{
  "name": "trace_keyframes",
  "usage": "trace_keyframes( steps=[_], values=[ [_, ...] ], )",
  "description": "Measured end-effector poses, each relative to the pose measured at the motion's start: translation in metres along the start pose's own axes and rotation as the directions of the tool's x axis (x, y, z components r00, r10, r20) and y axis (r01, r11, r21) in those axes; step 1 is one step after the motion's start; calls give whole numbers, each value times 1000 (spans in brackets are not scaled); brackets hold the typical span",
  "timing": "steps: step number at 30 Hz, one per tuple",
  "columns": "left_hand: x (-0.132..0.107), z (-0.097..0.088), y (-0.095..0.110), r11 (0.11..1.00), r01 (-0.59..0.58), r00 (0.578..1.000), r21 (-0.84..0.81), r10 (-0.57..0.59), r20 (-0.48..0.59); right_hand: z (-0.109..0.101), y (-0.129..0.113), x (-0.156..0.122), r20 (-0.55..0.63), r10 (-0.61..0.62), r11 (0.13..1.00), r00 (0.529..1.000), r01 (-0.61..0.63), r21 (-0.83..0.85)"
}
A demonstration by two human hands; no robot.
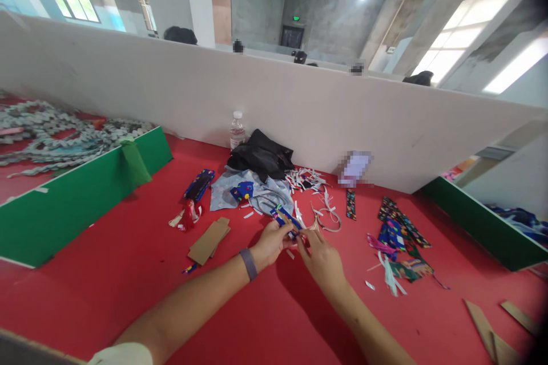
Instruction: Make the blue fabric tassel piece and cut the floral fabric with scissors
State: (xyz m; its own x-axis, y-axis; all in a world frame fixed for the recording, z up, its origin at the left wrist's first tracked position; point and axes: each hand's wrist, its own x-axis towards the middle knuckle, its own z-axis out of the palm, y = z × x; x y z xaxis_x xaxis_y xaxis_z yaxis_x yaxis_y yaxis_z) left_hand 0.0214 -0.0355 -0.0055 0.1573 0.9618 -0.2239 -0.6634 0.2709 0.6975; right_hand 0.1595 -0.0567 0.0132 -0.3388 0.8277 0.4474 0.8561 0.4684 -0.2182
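Note:
Both my hands meet over the red table, pinching a small dark blue patterned fabric piece with a tan strip on it. My left hand, with a grey band on its wrist, is closed round the near end of the piece. My right hand pinches the same piece from the right with its fingertips. Just beyond them lie a pale patterned cloth and white paper strips.
Brown cardboard pieces lie left of my hands, a rolled patterned fabric beyond them. Patterned fabric strips lie to the right. A water bottle and black bag stand by the white partition. Green dividers flank the table.

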Motion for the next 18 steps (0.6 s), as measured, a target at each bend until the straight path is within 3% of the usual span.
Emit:
trace_keyframes(
  steps=[6, 18],
  values=[
    [-3, 4, 6, 1000, -26, 1000, -1, 26, -10, 3, 2, -1, 0, -19, 995, 1000, 19, 99],
    [0, 2, 3, 999, -36, 999, 14, 37, -38, 7, 7, -3, -23, -32, 996, 999, 34, 88]
  ],
)
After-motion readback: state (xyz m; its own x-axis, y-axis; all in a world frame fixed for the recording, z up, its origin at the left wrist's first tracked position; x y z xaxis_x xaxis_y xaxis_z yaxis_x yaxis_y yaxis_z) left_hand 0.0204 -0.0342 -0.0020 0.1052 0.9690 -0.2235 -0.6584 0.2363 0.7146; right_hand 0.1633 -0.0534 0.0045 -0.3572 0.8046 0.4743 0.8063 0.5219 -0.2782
